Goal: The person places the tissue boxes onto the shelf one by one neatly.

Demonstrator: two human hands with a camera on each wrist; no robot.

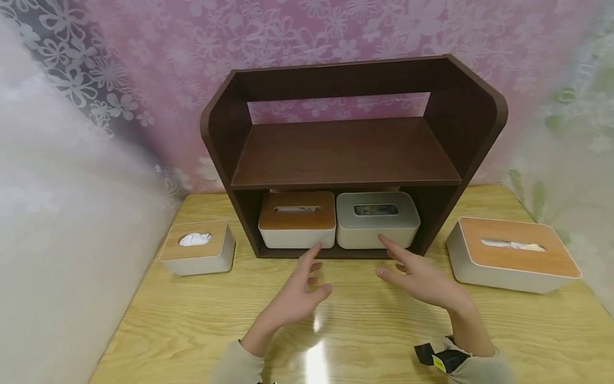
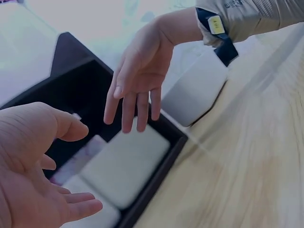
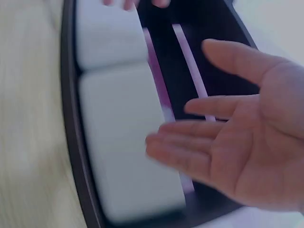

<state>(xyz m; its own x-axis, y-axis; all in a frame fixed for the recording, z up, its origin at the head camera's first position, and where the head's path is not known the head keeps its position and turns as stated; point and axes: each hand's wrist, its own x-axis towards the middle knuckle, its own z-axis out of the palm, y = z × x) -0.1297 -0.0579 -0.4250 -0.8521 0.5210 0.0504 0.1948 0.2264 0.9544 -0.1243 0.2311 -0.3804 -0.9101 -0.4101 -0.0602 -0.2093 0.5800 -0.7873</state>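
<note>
Side by side in the lower compartment of a dark brown shelf stand a tissue box with a brown lid and one with a grey-green lid. My left hand is held in front of the brown-lidded box, fingers extended and thumb apart, holding nothing. Before the grey-green box is my right hand, its fingers also stretched out and nothing in them. From the head view I cannot tell whether its index finger touches that box. The left wrist view shows the right hand with fingers loosely spread.
On the wooden table, a small tissue box with a light wood lid stands left of the shelf. A larger orange-lidded tissue box sits to the right. Flowered cloth hangs behind and at both sides.
</note>
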